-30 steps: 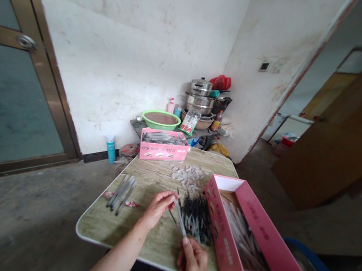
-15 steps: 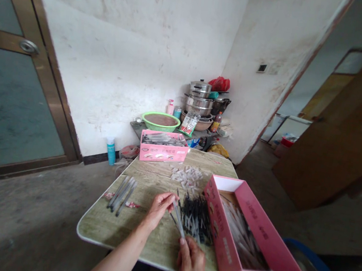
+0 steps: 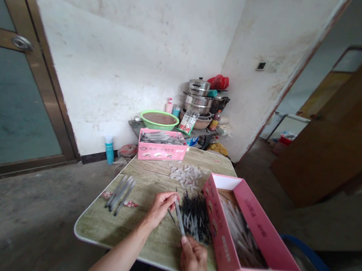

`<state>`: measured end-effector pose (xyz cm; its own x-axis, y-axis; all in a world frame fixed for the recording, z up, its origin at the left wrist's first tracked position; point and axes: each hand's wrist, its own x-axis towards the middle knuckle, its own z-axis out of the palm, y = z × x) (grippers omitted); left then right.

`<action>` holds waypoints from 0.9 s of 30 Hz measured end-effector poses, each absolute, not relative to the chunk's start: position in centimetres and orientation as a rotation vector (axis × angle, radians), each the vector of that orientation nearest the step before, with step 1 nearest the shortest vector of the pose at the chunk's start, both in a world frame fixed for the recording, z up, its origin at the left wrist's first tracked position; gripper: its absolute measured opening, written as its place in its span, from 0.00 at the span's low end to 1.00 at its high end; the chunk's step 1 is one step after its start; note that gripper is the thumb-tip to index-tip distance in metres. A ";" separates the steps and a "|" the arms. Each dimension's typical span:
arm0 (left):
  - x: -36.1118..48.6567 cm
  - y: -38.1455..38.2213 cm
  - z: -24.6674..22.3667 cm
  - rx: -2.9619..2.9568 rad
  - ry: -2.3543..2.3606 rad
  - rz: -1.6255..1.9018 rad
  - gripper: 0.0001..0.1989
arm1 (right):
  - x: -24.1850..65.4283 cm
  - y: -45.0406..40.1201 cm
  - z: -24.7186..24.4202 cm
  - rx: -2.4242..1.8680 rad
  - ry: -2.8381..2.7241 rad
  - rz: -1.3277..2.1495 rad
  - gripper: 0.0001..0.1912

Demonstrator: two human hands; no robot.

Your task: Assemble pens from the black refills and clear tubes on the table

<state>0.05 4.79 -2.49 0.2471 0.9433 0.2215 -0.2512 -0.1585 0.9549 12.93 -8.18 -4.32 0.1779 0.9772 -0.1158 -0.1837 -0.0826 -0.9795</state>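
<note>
The slender translucent tube (image 3: 180, 220) is between your two hands, slanted above the near half of the table (image 3: 102, 227). Your left hand (image 3: 161, 207) pinches its far end between thumb and fingers; your right hand (image 3: 194, 259) grips its near end, thumb on top. A thin dark rod (image 3: 171, 216) shows just beside the tube; whether it is held cannot be told. Right of the tube lies a heap of black-tipped pieces (image 3: 195, 215), next to the large pink box (image 3: 221, 234), which contains pale tubes. Beyond the heap, small whitish pieces (image 3: 186, 176) are scattered. To your left, a few grey pens (image 3: 120, 194) lie side by side. At the far edge stands the smaller pink box (image 3: 161, 153), filled with similar pens.
</note>
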 end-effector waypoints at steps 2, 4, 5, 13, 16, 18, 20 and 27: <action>0.2 5.0 -2.6 1.278 0.705 1.196 0.19 | 13.1 -8.3 -4.0 -1.184 -0.798 1.311 0.23; 0.3 5.2 -2.9 1.286 0.708 1.184 0.19 | 13.2 -8.5 -3.6 -1.175 -0.761 1.334 0.23; 0.3 5.3 -3.0 1.292 0.721 1.187 0.20 | 13.2 -8.5 -3.5 -1.180 -0.756 1.332 0.23; 0.4 4.7 -2.2 1.255 0.721 1.151 0.27 | 12.7 -7.9 -3.6 -1.316 -0.963 1.204 0.25; -1.3 5.7 -0.9 1.357 0.844 1.220 0.27 | 12.8 -8.1 -3.9 -1.367 -1.036 1.158 0.26; -3.5 6.9 0.1 1.515 1.059 1.274 0.24 | 12.9 -8.3 -4.0 -1.373 -1.058 1.159 0.26; -6.1 8.3 0.9 1.715 1.363 1.252 0.19 | 13.0 -8.5 -4.1 -1.364 -1.070 1.170 0.25; -10.9 9.9 0.2 2.137 2.104 0.648 0.08 | 13.0 -8.5 -4.5 -1.333 -1.093 1.156 0.24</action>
<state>-10.87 9.89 0.22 -0.0280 0.9695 0.2436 0.9385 -0.0585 0.3403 13.01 -8.48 -4.54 0.1283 0.9893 -0.0691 0.0144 -0.0715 -0.9973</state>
